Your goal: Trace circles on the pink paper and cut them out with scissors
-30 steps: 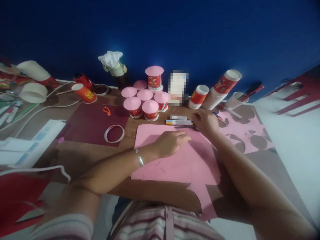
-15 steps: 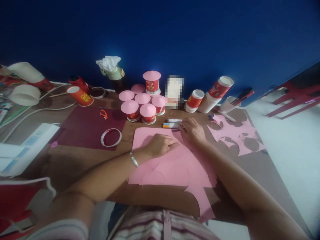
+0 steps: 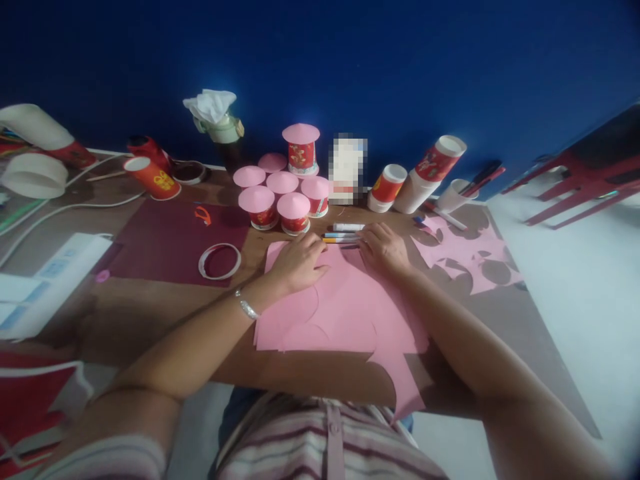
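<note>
My left hand (image 3: 300, 262) lies on the left part of a pink paper sheet (image 3: 345, 313), fingers stretched forward and thumb apart. Its fingertips reach the left end of an orange-ended marker (image 3: 340, 241). On the sheet's far right edge rests my right hand (image 3: 384, 250), palm down with fingers extended over the right ends of the markers. A white marker (image 3: 349, 227) lies behind the orange-ended one, with a blue-ended marker between them. Curved cut lines show on the pink paper, and a cut strip (image 3: 400, 383) hangs toward my body.
Several red paper cups with pink cone tops (image 3: 294, 205) stand behind the sheet. Pink paper scraps (image 3: 467, 250) lie right. At left are a tape roll (image 3: 220, 261), orange-handled scissors (image 3: 203, 215) and a dark red sheet (image 3: 150, 247). A pen cup (image 3: 456, 197) stands far right.
My left hand has moved forward and left over the pink paper, its closed fingers opening out near the markers. My right hand stays at the markers' right ends. The view has tilted slightly.
</note>
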{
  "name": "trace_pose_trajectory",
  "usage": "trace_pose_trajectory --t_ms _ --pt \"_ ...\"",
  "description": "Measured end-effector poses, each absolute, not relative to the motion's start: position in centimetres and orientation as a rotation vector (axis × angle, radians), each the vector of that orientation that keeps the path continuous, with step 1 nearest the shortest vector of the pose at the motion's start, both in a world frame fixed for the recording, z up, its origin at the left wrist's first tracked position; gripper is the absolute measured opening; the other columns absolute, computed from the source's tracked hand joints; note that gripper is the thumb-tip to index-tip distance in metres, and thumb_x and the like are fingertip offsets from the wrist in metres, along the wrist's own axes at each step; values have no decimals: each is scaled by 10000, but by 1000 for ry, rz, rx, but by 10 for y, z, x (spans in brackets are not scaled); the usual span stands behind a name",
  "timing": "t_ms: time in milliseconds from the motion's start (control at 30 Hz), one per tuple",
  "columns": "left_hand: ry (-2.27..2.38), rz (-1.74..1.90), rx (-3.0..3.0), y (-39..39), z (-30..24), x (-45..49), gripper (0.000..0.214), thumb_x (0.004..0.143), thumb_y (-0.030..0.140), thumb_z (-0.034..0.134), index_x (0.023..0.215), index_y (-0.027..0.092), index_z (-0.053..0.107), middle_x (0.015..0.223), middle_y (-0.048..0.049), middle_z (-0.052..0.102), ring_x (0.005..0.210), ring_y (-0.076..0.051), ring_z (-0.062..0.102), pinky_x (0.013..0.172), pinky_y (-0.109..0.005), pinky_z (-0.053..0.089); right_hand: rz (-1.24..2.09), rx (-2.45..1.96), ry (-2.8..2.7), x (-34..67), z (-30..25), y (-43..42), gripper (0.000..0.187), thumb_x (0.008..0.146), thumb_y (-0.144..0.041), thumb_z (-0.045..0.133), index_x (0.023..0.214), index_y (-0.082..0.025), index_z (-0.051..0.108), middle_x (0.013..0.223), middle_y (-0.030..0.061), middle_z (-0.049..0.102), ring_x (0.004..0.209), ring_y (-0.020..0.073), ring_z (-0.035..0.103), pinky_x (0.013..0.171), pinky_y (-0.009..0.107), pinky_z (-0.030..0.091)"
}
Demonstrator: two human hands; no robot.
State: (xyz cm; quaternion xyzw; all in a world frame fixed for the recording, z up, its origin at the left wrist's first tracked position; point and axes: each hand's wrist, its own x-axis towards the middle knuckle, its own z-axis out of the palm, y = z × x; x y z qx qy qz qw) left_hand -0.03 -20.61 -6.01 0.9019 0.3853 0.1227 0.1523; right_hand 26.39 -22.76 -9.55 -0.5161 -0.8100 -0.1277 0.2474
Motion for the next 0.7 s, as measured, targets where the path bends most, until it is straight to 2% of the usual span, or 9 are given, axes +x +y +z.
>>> trace_pose_trajectory --t_ms 200,333,433,567,700 --pt "1092 205 2606 -210 -47 -2 243 878 331 780 1022 176 661 1095 -75 697 1028 -251 660 864 -377 530 -326 -1448 -2288 262 -90 -230 298 1076 -292 473 955 -209 732 928 91 696 856 239 562 736 357 440" --pt "1039 177 2522 -204 -40 -8 112 857 237 743 912 188 659 1016 -37 708 902 -196 654 758 -314 483 -329 -1525 -2311 266 -89 -228 342 1084 -302 432 958 -213 736 952 101 701 881 250 568 737 366 438" --pt "993 231 2525 -200 -39 -12 24 889 168 672 899 189 678 1002 -28 719 865 -169 654 717 -283 453 -328 -1536 -2310 268 -91 -226 338 1078 -299 436 960 -210 740 960 107 708 894 253 575 748 370 448" --pt "1044 280 2634 -204 -43 -10 138 966 154 593 911 179 718 984 -55 750 849 -182 680 684 -292 433 -329 -1528 -2303 269 -92 -226 303 1061 -273 456 997 -206 745 951 110 713 889 254 582 746 373 449" --pt "1097 236 2771 -213 -43 -11 258 1016 263 579 826 161 722 847 -85 760 788 -222 695 685 -338 444 -307 -1496 -2280 269 -94 -225 301 1062 -289 464 1023 -199 748 958 109 721 889 252 593 756 368 451"
